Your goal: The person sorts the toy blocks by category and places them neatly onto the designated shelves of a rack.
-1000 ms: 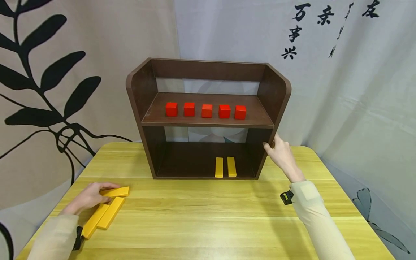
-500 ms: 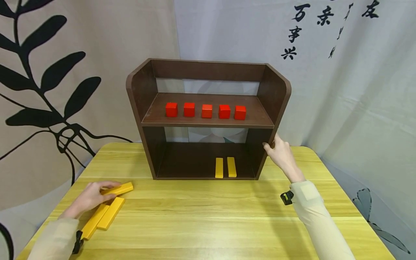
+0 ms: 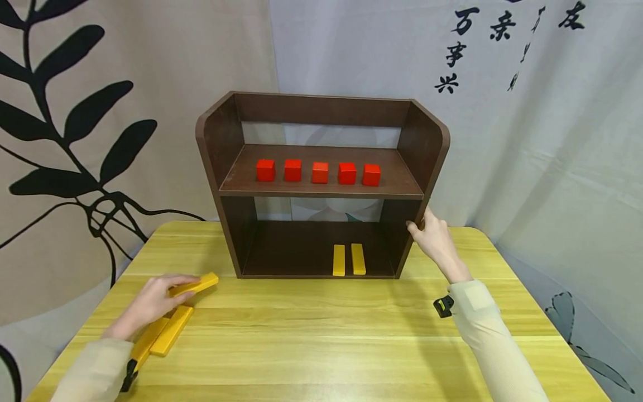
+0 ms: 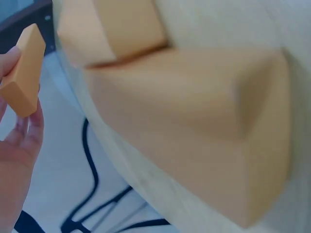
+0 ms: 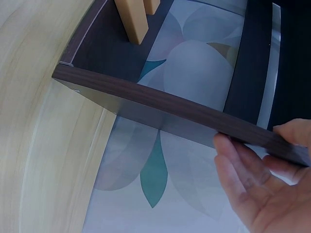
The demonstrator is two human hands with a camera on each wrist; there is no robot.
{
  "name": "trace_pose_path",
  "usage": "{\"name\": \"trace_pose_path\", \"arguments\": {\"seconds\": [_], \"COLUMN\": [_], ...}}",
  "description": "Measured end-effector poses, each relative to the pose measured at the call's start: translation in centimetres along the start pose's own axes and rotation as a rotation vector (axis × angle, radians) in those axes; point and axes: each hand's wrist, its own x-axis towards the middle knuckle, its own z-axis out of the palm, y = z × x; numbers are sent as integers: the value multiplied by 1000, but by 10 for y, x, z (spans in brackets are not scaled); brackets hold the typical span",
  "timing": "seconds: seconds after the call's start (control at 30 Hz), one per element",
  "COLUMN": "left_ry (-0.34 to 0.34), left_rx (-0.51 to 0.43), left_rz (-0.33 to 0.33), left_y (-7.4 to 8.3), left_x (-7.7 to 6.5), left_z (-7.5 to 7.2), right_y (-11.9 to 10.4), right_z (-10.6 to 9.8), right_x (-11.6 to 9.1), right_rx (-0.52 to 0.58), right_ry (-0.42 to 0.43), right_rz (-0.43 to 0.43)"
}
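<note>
Right up close, two yellow blocks [image 3: 172, 331] lie side by side on the wood-grain table [image 3: 321, 346], touching, one partly hidden by the left wrist. And here's the left hand [image 3: 153, 301], angling in from the near left, back of the hand up, fingers clamped on a third yellow bar [image 3: 202, 283]: thumb one side, fingers the other, the bar lifted off the table! Across we go to the right arm, stretched long and forward; the right hand [image 3: 436, 237] grips the brown two-tier shelf [image 3: 296, 245] by its right side panel, thumb and fingers on opposite faces. Lower tier: two yellow bars [image 3: 339, 260], slightly apart, right of centre. Upper tier: five red cubes [image 3: 319, 173], one row, gaps between them. Beyond, a pale curtain [image 3: 527, 139] printed with black characters
</note>
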Motion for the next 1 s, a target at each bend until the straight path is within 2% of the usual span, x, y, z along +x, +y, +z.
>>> {"name": "trace_pose_path", "arguments": {"seconds": [0.4,0.6,0.87,1.0], "left_ry": [151,249,254,286], "left_rx": [43,73,91,98], "left_rz": [221,337,376,428], "left_y": [38,52,72,79], "left_x": [20,29,40,48], "left_z": [23,36,48,57], "right_y": [0,-1,0,1], "right_z": [1,2,2,2], "right_x": [0,1,2,2], "right_rx": [4,7,20,17], "right_ry": [3,-3,-13,-9], "right_rz": [-6,-7,-5,-4]}}
